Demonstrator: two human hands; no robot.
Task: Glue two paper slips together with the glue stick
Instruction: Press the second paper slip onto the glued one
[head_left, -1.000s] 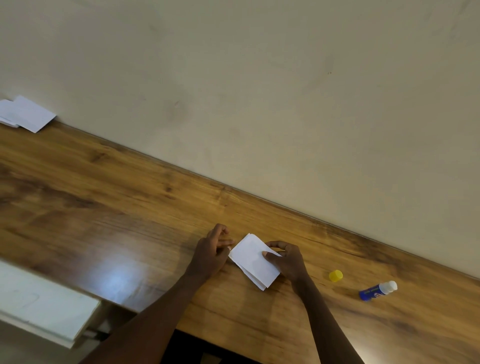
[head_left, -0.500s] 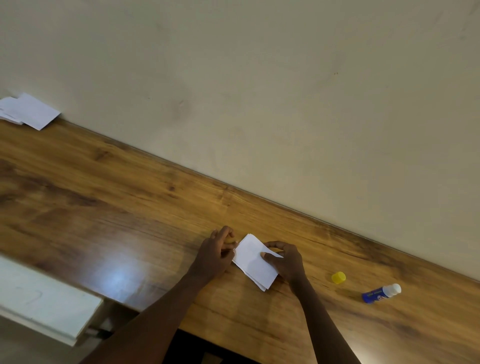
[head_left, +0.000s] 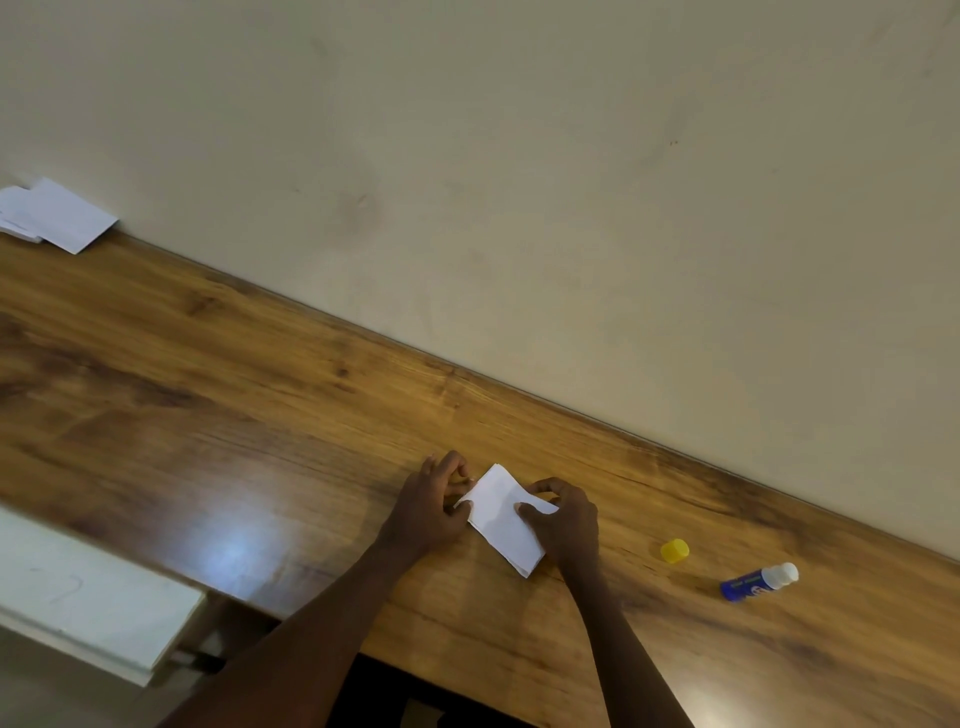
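Two white paper slips lie stacked on the wooden table, the lower one peeking out at the near edge. My left hand pinches the stack's left corner. My right hand presses its right side with thumb on top. The blue glue stick lies uncapped on its side to the right, white tip showing. Its yellow cap sits between the stick and my right hand.
A pile of spare white slips rests at the far left against the cream wall. A white board or shelf sits below the table's near left edge.
Both hands have shifted slightly on the slips, with the left fingers closing onto the left corner. The slips, glue stick and cap stay in place.
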